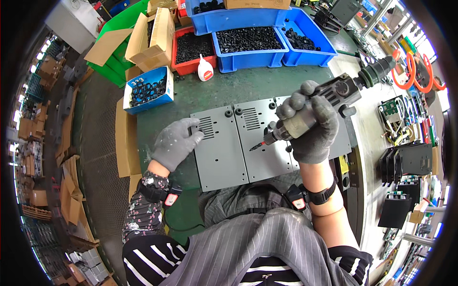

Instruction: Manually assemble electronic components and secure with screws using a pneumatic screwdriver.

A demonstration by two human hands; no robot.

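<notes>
My right hand (pixel 315 128), in a grey glove, is wrapped round an electric screwdriver (pixel 296 123). The tool tilts, with its dark bit (pixel 257 146) pointing down and left over the middle panel. Several grey metal panels lie side by side on the table; the left panel (pixel 222 157) and the middle panel (pixel 267 164) both have vent slots and small holes. Round black feet (pixel 228 113) sit near their far corners. My left hand (pixel 174 143), also gloved, rests its fingertips at the left panel's left edge, thumb and fingers apart, holding nothing. My right hand and the tool partly hide the panels on the right.
Behind the panels on the green table (pixel 200 95) stand a small blue-and-white box of black rings (pixel 148 90), a white squeeze bottle (pixel 205 70), a red bin (pixel 186 55) and blue bins (pixel 248 59) of small black parts. Cardboard (pixel 125 143) lines the left edge. A coiled orange hose (pixel 412 71) hangs at right.
</notes>
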